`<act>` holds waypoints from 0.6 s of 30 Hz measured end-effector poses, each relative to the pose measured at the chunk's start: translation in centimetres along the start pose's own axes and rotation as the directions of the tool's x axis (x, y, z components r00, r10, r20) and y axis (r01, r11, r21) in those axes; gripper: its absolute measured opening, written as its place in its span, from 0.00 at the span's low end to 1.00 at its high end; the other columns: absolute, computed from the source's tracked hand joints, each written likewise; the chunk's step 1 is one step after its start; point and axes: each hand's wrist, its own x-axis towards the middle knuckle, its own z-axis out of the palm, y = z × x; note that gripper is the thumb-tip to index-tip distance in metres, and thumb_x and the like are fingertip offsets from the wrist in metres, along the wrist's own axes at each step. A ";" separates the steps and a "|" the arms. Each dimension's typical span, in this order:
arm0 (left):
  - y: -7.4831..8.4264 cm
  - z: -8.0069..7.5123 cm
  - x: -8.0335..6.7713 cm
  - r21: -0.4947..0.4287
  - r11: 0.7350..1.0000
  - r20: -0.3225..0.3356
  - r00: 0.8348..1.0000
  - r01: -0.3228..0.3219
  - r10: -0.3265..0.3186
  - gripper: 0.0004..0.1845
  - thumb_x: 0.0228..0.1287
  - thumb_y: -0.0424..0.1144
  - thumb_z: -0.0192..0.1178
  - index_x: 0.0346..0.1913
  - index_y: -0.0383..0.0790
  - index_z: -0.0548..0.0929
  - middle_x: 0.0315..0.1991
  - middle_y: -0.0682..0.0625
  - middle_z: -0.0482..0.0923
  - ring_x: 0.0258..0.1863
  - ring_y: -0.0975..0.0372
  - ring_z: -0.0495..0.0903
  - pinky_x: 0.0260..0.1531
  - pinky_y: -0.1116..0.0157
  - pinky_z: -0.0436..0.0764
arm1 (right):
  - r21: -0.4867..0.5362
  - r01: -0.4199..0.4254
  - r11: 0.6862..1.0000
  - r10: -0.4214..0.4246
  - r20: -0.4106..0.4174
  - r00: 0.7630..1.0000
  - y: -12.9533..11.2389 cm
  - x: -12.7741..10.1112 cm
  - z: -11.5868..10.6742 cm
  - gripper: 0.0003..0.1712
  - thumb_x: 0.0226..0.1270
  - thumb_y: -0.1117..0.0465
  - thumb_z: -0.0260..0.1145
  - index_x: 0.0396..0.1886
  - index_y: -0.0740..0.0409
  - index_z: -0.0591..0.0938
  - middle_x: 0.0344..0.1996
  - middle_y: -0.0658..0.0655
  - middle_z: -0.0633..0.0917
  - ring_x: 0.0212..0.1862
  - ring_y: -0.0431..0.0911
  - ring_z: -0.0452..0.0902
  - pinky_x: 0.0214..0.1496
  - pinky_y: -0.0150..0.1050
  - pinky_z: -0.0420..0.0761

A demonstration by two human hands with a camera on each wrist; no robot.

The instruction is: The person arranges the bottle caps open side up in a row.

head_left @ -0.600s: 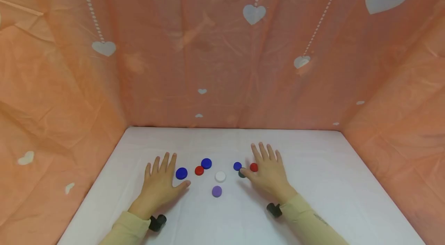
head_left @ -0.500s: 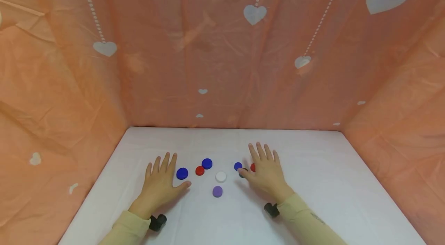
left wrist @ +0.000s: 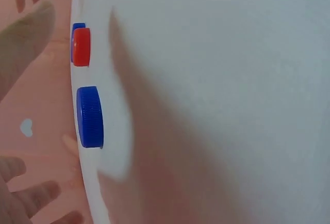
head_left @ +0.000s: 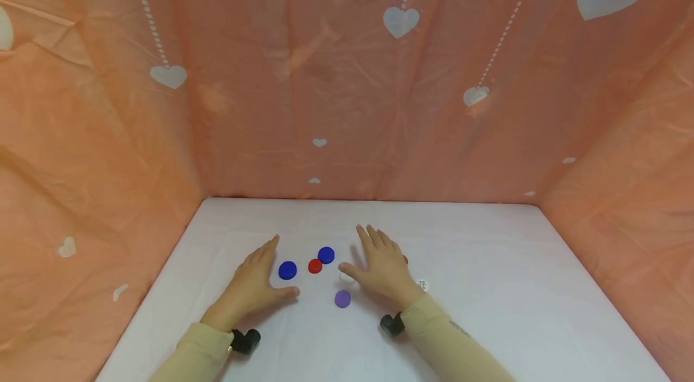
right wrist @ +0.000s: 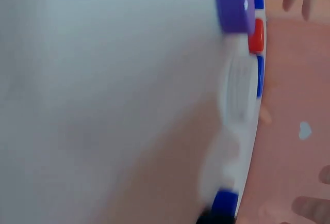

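My left hand (head_left: 250, 285) is tipped on its side, thumb and fingers spread apart, left of a large blue bottle cap (head_left: 287, 270). Nothing is in its grasp. That ribbed blue cap (left wrist: 90, 116) stands alone in the left wrist view. My right hand (head_left: 384, 267) hovers palm down with straight fingers, its thumb overlapping a white cap (head_left: 346, 279). A purple cap (head_left: 343, 299) lies nearer me. Under the right hand, hidden from the head view, are a smaller blue cap (right wrist: 225, 202) and a dark one (right wrist: 212, 217).
A red cap (head_left: 315, 266) touches another blue cap (head_left: 326, 255) between the hands. Past the right hand peeks a second red cap (head_left: 405, 259), and a white disc with dark marks (head_left: 423, 285) lies by the wrist. Orange cloth walls (head_left: 358, 147) surround the white table (head_left: 520, 297).
My right hand has moved left, covering the small blue and dark caps and part of the white one; the marked disc is uncovered. My left hand has rolled onto its side.
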 end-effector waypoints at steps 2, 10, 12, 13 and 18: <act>-0.1 -0.1 0.2 -0.057 0.998 0.028 0.999 0.028 -0.027 0.68 0.39 0.66 0.74 0.77 0.42 0.46 0.72 0.36 0.56 0.69 0.40 0.55 0.62 0.38 0.57 | 0.028 0.014 1.000 -0.015 0.013 1.000 -0.7 0.4 0.3 0.57 0.56 0.20 0.49 0.77 0.48 0.52 0.73 0.58 0.59 0.72 0.58 0.54 0.69 0.58 0.56; -0.8 -0.3 0.6 -0.188 0.979 0.103 0.992 0.085 -0.067 0.69 0.35 0.64 0.77 0.77 0.45 0.46 0.69 0.37 0.62 0.68 0.38 0.56 0.60 0.37 0.59 | 0.197 0.015 0.980 -0.031 0.078 0.996 -3.3 1.7 1.3 0.57 0.49 0.20 0.57 0.75 0.42 0.59 0.70 0.53 0.66 0.70 0.56 0.59 0.67 0.59 0.58; -1.0 -0.2 0.7 -0.199 0.977 0.096 0.994 0.077 -0.059 0.67 0.35 0.62 0.77 0.77 0.44 0.49 0.67 0.37 0.66 0.67 0.39 0.58 0.60 0.37 0.60 | 0.225 0.024 0.974 -0.045 0.088 0.995 -3.9 1.9 1.6 0.56 0.49 0.21 0.61 0.74 0.42 0.62 0.68 0.53 0.69 0.69 0.57 0.61 0.66 0.59 0.61; -1.2 -0.2 0.7 -0.200 0.977 0.088 0.995 0.068 -0.052 0.66 0.35 0.61 0.78 0.76 0.44 0.51 0.66 0.38 0.67 0.66 0.39 0.60 0.60 0.37 0.60 | 0.242 0.028 0.970 -0.052 0.094 0.994 -4.1 2.0 1.7 0.55 0.48 0.22 0.62 0.73 0.42 0.63 0.66 0.53 0.70 0.68 0.57 0.62 0.65 0.59 0.63; -1.8 0.1 1.2 -0.209 0.977 0.061 0.998 0.036 -0.024 0.58 0.38 0.55 0.79 0.73 0.40 0.60 0.62 0.40 0.72 0.61 0.43 0.64 0.60 0.42 0.63 | 0.276 0.061 0.959 -0.093 0.103 0.990 -5.1 2.7 2.4 0.52 0.47 0.26 0.68 0.70 0.45 0.69 0.61 0.53 0.74 0.62 0.56 0.67 0.63 0.56 0.67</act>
